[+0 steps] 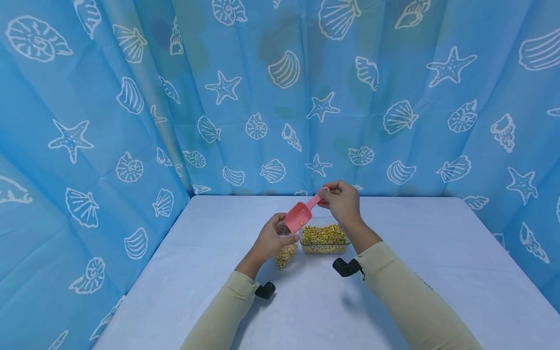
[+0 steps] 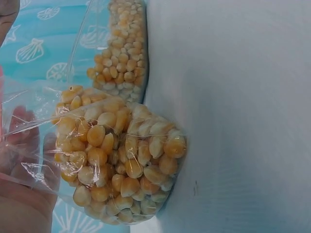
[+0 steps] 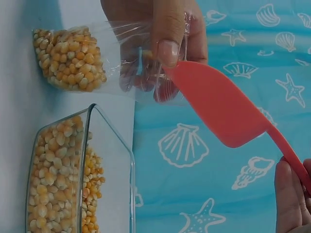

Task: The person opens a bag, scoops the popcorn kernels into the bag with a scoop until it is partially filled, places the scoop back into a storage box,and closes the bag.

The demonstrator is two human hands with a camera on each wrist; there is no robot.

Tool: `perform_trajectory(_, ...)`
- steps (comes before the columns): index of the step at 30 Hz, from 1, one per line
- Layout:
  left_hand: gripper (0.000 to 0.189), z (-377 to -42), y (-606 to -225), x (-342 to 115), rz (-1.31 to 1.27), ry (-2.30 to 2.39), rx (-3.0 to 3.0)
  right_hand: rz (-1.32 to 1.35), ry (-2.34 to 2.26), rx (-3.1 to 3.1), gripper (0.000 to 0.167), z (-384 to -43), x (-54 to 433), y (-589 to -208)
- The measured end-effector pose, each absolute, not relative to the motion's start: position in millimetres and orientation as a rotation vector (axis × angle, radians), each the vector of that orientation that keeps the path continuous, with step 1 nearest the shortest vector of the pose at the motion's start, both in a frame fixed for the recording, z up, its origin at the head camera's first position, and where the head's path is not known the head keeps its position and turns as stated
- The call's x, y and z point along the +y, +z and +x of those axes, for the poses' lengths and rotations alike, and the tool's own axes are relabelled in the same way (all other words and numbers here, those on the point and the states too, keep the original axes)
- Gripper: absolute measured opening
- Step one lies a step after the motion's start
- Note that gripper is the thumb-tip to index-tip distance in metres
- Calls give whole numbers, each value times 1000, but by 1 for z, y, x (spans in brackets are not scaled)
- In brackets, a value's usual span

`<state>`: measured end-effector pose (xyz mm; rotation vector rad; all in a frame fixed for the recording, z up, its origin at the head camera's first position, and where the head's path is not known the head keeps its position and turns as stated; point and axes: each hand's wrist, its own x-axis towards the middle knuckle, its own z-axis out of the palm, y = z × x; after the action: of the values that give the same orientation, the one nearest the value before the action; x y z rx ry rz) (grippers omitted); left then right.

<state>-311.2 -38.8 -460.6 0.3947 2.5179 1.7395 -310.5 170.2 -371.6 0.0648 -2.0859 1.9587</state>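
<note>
My left hand (image 1: 268, 241) holds a clear plastic bag (image 3: 129, 48) near its mouth, thumb in front and fingers behind. Corn kernels (image 2: 121, 160) fill the bag's bottom, which hangs down close to the table. My right hand (image 1: 344, 203) pinches the handle of a pink scoop (image 1: 299, 216). Tilted down toward the left hand, the scoop has its front edge at the bag's mouth, beside the left thumb. A few kernels show in the scoop in the head view. Just right of the bag stands a glass container (image 3: 91, 114) with many more corn kernels (image 1: 323, 234).
A white-covered table (image 1: 420, 272) lies under everything. Behind it and along the sides hangs a blue curtain (image 1: 245, 58) printed with shells and starfish. Black wrist cameras (image 1: 345, 268) are strapped at both sleeves.
</note>
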Motion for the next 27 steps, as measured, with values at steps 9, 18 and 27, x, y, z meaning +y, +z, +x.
perform_trajectory(9,62,-311,-462,-41,420,1764,2512,145,1838,-2134,22,-304,164,-365)
perform_trajectory(18,61,-310,-460,-41,425,1783,2514,186,1746,-2138,24,-303,169,-361)
perform_trajectory(27,54,-310,-458,-43,453,1881,2514,59,1798,-2029,26,-306,198,-375)
